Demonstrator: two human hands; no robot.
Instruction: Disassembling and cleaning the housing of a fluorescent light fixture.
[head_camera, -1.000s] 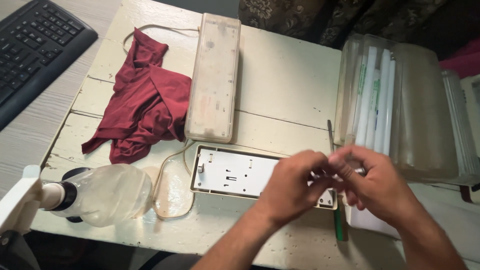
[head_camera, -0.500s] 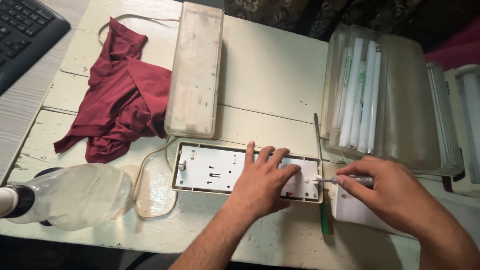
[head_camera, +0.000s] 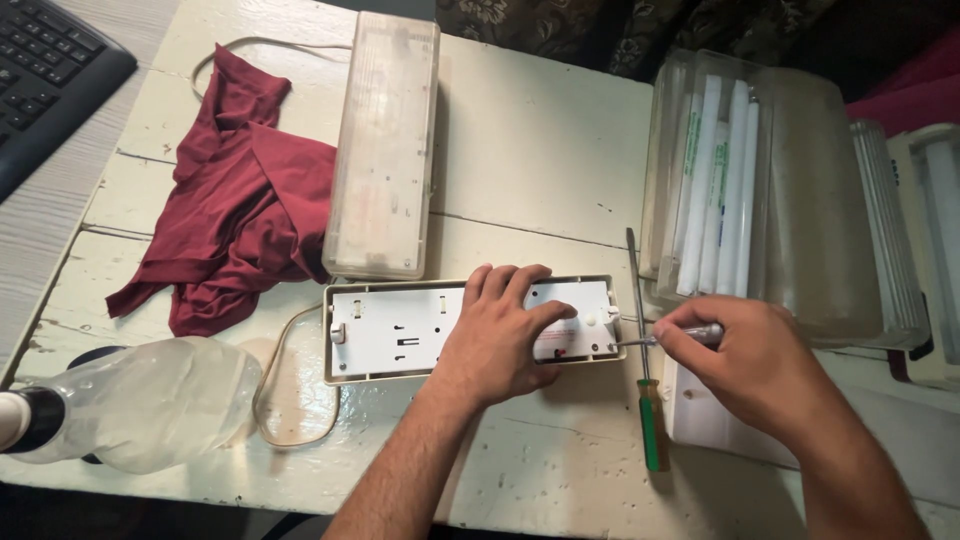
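Flat white rectangular plastic light-fitting base (head_camera: 420, 330) lying just below the long translucent cover (head_camera: 385, 150), left hand (head_camera: 505, 335) spread flat on it, right hand (head_camera: 740, 365) pinched round a small metal screwdriver (head_camera: 640, 341) at its right end; probably light, stiff, a bit brittle, best gripped by the rim.

1. We take this for a small home repair bench: a worn white wooden table (head_camera: 540, 160) with chipped paint.
2. We see opened light fittings, a white base plate (head_camera: 400, 330), a clear cover (head_camera: 383, 150) and fluorescent tubes (head_camera: 715, 190).
3. A green-handled screwdriver (head_camera: 652, 420), a red rag (head_camera: 240, 220) and a keyboard (head_camera: 45, 70) lie about.
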